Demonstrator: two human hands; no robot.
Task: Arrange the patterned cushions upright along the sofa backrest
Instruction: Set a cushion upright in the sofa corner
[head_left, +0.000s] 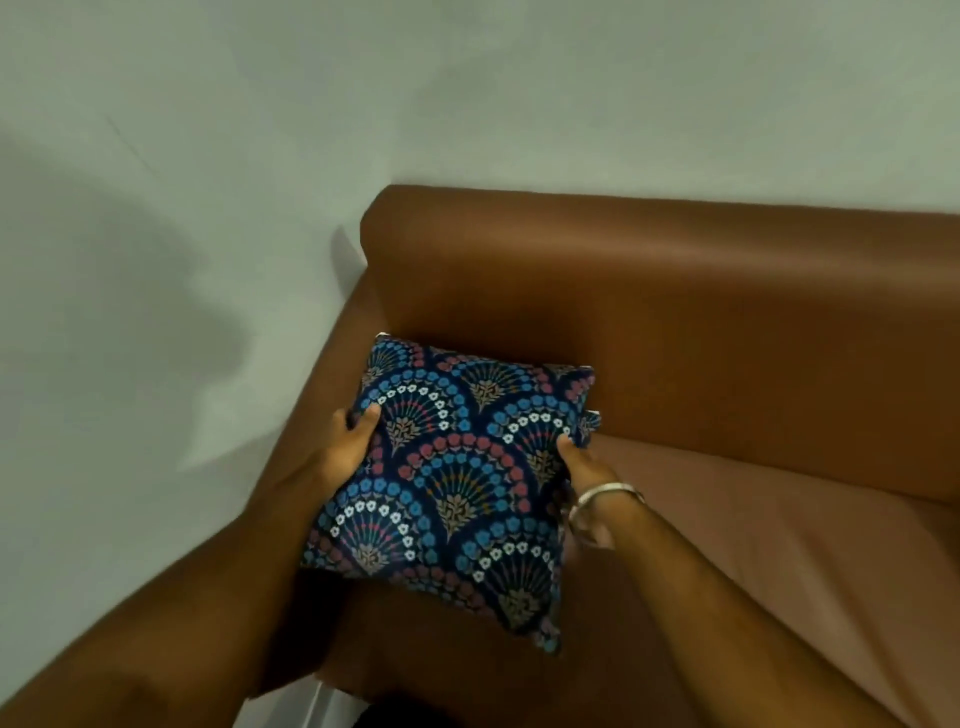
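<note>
Hands: left hand (349, 435) and right hand (583, 464) grip the cushion (453, 480) by its sides
Progress: cushion at the sofa (727, 291) corner — not yet upright; no others visible

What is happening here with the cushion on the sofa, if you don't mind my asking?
A person grips a patterned cushion by its two sides, left hand on one edge, right hand on the other. It is in the corner of a brown sofa, tilted toward the backrest and next to the armrest.

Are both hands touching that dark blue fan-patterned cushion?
Touching: the head view shows the left hand and right hand gripping opposite edges of the cushion.
</note>
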